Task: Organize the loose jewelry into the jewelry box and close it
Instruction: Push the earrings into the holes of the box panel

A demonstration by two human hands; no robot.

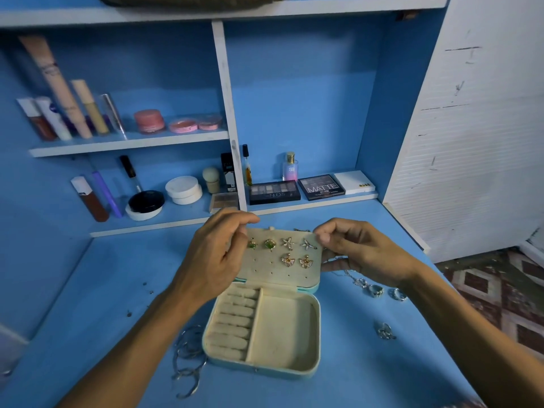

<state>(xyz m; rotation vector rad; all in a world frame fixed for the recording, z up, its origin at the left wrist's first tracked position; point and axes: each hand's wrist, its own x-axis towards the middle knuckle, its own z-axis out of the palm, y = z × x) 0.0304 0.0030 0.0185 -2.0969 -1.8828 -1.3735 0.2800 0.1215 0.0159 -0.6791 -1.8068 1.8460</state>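
A pale blue jewelry box [312, 369] lies open on the blue desk, its cream ring rolls and large compartment bare. Its earring panel [265, 272] stands raised and carries green [269, 244], starfish [288, 242] and fan-shaped [306, 262] earrings. My left hand [217, 254] holds the panel's left edge, fingers curled over the top corner. My right hand [353, 248] pinches the panel's right edge. Silver bangles [188, 357] lie left of the box. Rings [376, 290] and a chain [350, 276] lie to the right, another ring [385, 331] nearer me.
Behind the box, blue shelves hold makeup: eyeshadow palettes [321, 186], a perfume bottle [290, 166], compacts [145, 203] and tubes [56, 86]. A white panel wall [471, 128] rises at the right. Patterned floor [500, 290] shows past the desk's right edge.
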